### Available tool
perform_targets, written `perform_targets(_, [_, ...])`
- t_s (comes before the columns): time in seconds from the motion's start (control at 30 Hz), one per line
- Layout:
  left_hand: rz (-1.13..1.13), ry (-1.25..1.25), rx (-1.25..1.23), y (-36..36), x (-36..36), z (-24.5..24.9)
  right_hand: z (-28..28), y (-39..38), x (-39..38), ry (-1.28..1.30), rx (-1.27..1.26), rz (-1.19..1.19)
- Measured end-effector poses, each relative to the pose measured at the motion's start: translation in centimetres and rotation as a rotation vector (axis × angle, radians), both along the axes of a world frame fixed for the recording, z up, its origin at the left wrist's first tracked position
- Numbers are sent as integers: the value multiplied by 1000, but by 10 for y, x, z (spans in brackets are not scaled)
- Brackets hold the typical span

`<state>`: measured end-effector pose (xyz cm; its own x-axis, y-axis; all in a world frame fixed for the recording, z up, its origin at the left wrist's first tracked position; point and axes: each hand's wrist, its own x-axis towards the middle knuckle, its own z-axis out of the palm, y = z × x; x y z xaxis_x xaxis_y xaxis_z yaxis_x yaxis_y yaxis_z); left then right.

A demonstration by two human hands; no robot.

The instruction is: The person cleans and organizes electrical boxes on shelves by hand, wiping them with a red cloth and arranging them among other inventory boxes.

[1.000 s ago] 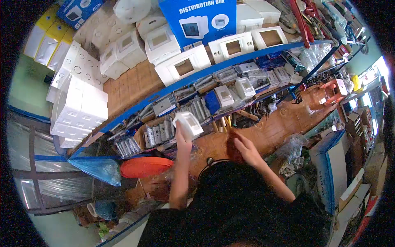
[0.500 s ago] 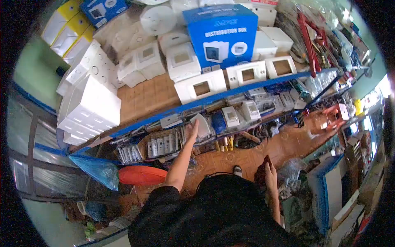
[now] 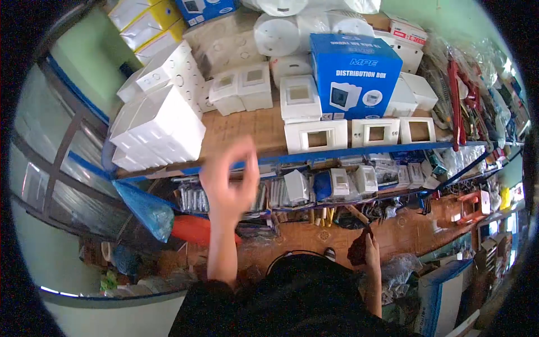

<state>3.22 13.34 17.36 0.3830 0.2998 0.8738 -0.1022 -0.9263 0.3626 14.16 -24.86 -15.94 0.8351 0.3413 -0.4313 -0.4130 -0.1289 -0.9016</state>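
Observation:
My left hand (image 3: pixel 230 180) is raised in front of the upper shelf's edge, blurred by motion. Its fingers are curved, with a gap between them and the thumb, and no object shows in it. Behind it stand a stack of white boxes (image 3: pixel 160 126) and white box covers with windows (image 3: pixel 317 136). Low on the right, my right hand (image 3: pixel 371 248) is closed around a dark red cloth (image 3: pixel 358 251) that hangs above the floor. On the lower shelf, a white cover (image 3: pixel 296 187) leans among packaged fittings.
A blue distribution box carton (image 3: pixel 356 76) stands on the upper shelf. The blue shelf rim (image 3: pixel 359 151) runs across in front of me. An orange-red rounded object (image 3: pixel 191 229) lies below at left. A blue-edged white panel (image 3: pixel 443 297) leans at lower right.
My left hand has come away from the white cover on the lower shelf and risen to the upper shelf's height. My right hand still holds the cloth. The view has shifted left.

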Motion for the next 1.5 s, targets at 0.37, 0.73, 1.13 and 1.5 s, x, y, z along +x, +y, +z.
perform_targets(0.37, [630, 757, -211, 133, 101, 59, 74, 37, -8, 85, 61, 179])
perform_targets(0.73, [709, 737, -131, 125, 111, 76, 27, 15, 7, 17, 80, 176])
perform_targets(1.13, [701, 355, -42, 37, 55, 142, 27, 20, 11, 60, 76, 225])
perform_targets(1.5, [-1032, -429, -1737, -69, -66, -43, 130, 50, -9, 314, 424, 200])
